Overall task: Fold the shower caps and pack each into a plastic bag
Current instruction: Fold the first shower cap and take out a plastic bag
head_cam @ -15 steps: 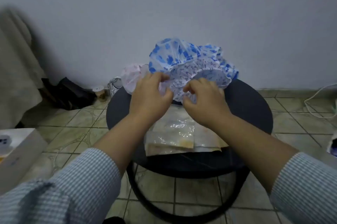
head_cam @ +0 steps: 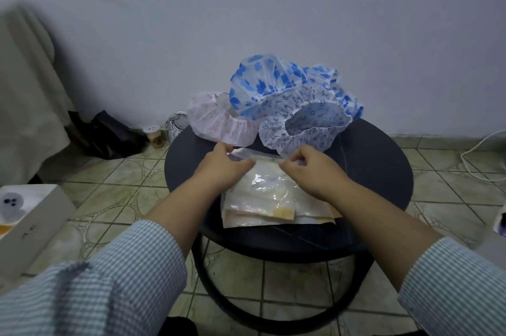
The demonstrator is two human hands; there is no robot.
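Note:
Three shower caps are heaped at the back of the round black table (head_cam: 383,171): a pink-patterned one (head_cam: 216,119) on the left, a blue-flowered one (head_cam: 271,83) on top, and a white one with small blue marks (head_cam: 309,122) lying open in front. A stack of clear plastic bags (head_cam: 271,198) lies in the table's middle. My left hand (head_cam: 221,168) and my right hand (head_cam: 312,171) pinch the far edge of the top bag at its two corners, just in front of the caps.
A white box (head_cam: 30,223) sits on the tiled floor at the left. A black bag (head_cam: 109,135), a small jar (head_cam: 154,134) and a beige cloth (head_cam: 24,94) are by the wall. A white cable (head_cam: 476,152) runs along the floor at the right.
Both hands have let go of the white blue-marked cap, drawn back toward me, and taken hold of the top bag's far edge. The cap now rests open on the table.

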